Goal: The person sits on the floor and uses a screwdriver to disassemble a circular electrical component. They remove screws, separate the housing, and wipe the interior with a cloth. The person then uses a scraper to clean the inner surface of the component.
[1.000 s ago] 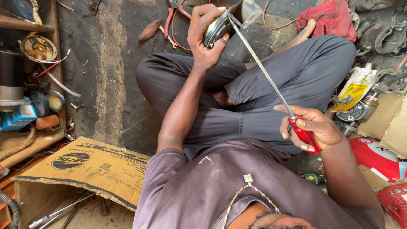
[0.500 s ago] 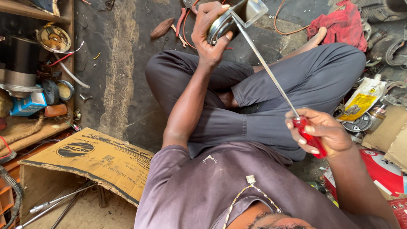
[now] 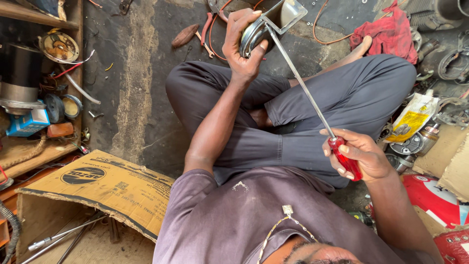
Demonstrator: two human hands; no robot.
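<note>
Left hand [image 3: 244,41] grips a round metal part [image 3: 254,34] with bracket, held out above the crossed legs. Right hand [image 3: 359,156] is closed around the red handle of a long screwdriver [image 3: 303,88]; its tip meets the part. Red rag [image 3: 388,32] lies on the floor beyond the knee; cardboard box [image 3: 97,188] at left.

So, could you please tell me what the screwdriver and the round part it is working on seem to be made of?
Screwdriver: bright bare metal shaft, probably steel; glossy translucent red handle, likely plastic, in the right hand. Round part, in the left hand: shiny silvery rim, apparently metal.
</note>
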